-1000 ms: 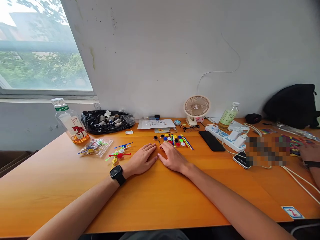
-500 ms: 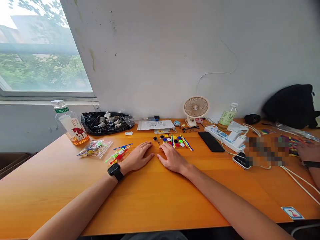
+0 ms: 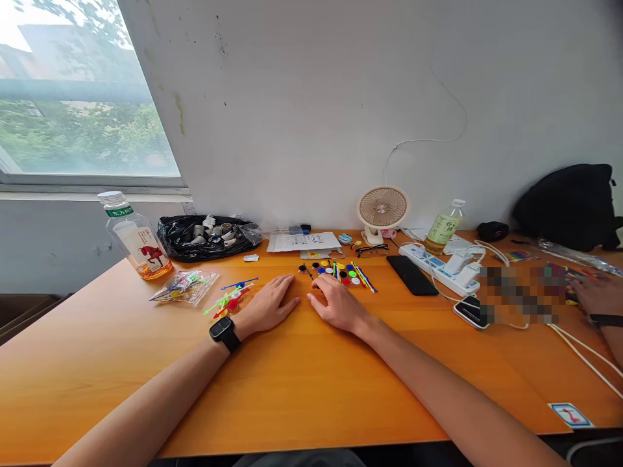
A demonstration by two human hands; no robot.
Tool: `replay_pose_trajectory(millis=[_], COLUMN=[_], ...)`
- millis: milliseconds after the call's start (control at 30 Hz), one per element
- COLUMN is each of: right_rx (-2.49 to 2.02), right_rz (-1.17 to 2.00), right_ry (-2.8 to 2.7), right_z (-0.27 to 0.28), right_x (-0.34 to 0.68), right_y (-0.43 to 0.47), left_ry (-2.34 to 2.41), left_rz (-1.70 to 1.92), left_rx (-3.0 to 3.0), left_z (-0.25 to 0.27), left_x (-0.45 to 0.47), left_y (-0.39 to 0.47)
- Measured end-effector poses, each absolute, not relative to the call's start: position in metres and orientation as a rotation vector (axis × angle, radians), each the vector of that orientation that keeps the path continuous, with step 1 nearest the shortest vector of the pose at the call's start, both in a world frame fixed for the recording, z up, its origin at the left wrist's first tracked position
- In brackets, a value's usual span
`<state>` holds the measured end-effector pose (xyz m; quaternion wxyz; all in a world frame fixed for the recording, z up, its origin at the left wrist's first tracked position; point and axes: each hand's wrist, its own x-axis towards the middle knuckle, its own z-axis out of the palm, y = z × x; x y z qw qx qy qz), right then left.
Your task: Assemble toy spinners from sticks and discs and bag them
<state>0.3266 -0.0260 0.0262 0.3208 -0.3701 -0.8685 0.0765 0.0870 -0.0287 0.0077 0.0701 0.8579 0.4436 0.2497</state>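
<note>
My left hand [image 3: 268,302], with a black watch on its wrist, lies flat on the table, fingers stretched and thumb apart, holding nothing. Just left of it is a loose group of coloured plastic arrows and discs [image 3: 233,303]. My right hand [image 3: 339,305] rests on the table with its fingers slightly bent and its thumb apart; nothing shows in it. Beyond its fingertips lie several small coloured discs [image 3: 345,282] and blue and yellow plastic arrows [image 3: 364,277]. A black disc [image 3: 302,268] with a thin black arrow sits between the hands, farther back.
On the left stand a tea bottle [image 3: 141,243], a clear bag of plastic parts [image 3: 185,288] and a black bag [image 3: 170,243]. A fan [image 3: 383,207], phone [image 3: 412,275], power strip [image 3: 433,271] and second bottle [image 3: 442,227] are right. Another person's hand [image 3: 596,295] works far right.
My right hand has shifted slightly right, its fingers a little more bent. The left hand stays put. At far right the other person's hand has moved slightly.
</note>
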Motion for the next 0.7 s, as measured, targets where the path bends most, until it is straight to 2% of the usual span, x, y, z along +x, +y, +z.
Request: replay_pose_trajectory(millis=[700], right_rx=[-1.013], right_rz=[0.168], right_ry=[-2.355], right_z=[0.0236], right_x=[0.3263], right_y=[-0.0246], left_ry=[1.318], left_rz=[0.690], left_rx=[2.605], left_z=[0.0096], left_x=[0.0873], left_y=[-0.0287])
